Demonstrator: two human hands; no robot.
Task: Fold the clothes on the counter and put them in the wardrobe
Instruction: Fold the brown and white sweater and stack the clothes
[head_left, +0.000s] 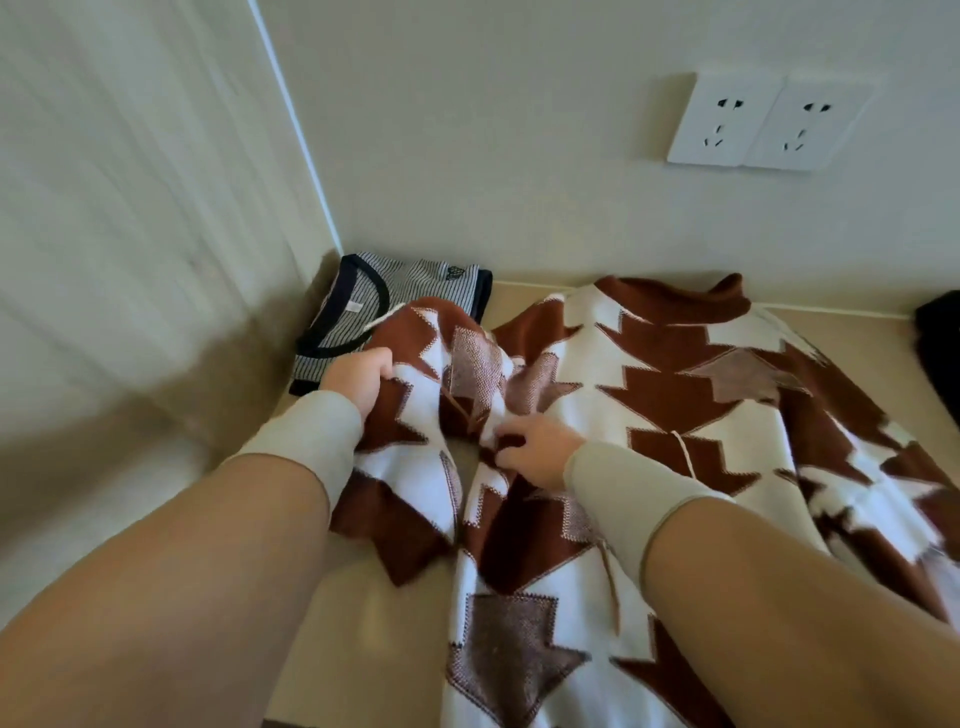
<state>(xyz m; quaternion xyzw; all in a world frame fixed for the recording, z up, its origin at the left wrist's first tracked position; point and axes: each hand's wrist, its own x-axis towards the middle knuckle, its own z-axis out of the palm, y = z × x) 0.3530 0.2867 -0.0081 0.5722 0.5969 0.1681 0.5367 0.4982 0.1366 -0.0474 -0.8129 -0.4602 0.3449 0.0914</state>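
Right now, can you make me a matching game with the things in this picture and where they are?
Things:
1. striped top
2. sweater
3. sockets
4. dark thing

Places:
A. on the wall
B. at the picture's right edge
C. in the corner, folded
D. spread on the counter, gripped by the left hand and right hand

Pairs: 1-C, 2-D, 3-A, 4-B

Brown-and-white sweater (675, 395): cut off by right and bottom edges; bunched sleeve hides fingertips of left hand (358, 382) and right hand (535, 449). Striped top (363, 306): near part covered by sleeve and left hand. Dark item (940, 353): cropped at right edge, unidentifiable.
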